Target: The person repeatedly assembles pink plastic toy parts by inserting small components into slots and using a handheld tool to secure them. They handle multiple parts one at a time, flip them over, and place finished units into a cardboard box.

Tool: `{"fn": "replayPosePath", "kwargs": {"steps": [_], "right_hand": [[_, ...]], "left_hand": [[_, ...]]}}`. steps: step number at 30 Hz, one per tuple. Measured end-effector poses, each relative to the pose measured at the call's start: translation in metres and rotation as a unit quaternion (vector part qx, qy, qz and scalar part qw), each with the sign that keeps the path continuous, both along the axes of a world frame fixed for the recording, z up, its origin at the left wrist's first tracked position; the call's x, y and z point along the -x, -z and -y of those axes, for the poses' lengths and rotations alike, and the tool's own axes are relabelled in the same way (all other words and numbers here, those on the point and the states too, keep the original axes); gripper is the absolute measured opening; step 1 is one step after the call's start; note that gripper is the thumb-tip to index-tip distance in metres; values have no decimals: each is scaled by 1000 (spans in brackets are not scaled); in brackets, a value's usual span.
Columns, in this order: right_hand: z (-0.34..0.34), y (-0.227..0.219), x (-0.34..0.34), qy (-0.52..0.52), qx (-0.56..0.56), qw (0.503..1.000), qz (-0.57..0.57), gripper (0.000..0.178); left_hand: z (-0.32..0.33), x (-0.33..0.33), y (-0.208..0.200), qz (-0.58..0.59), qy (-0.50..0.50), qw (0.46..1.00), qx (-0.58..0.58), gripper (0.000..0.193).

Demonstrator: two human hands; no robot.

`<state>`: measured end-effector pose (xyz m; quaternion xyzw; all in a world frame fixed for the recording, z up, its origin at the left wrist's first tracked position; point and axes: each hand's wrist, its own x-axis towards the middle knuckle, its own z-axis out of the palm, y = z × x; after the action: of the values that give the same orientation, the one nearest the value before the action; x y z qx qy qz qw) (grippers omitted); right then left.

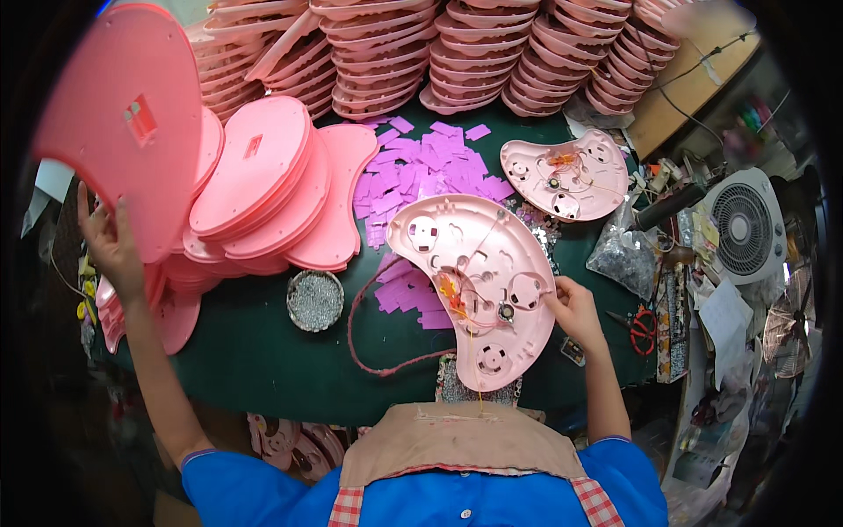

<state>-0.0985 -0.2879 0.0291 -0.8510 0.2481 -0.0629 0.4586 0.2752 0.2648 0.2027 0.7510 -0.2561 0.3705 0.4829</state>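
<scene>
At ten o'clock, the left hand (112, 235), fingers parted, holds up a pink panel (132, 180); mid-table, the half-closed right hand (575, 309) grips a wired pale-pink shell (483, 279) at three o'clock.

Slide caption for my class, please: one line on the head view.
At a green table, the left hand holds up a pink panel; the right hand holds a wired pink shell.

We see smooth, softly glossy plastic in the shell (486, 263) and the covers (255, 189), shiny metal in the bits (315, 301), crinkled clear plastic in the bag (622, 259), and matt cloth in the apron (465, 439).
</scene>
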Motion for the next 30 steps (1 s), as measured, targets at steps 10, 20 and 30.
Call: {"fn": "replayPosePath", "kwargs": {"steps": [10, 20, 30], "right_hand": [[-4, -2, -114, -273, 246, 919, 143, 27], [-25, 32, -168, -302, 333, 860, 240, 22], [-158, 41, -149, -293, 156, 928, 171, 19]], "left_hand": [[-32, 116, -35, 168, -147, 935, -275, 15], [7, 178, -60, 249, -110, 902, -334, 14], [105, 155, -11, 241, 38, 926, -290, 16]]}}
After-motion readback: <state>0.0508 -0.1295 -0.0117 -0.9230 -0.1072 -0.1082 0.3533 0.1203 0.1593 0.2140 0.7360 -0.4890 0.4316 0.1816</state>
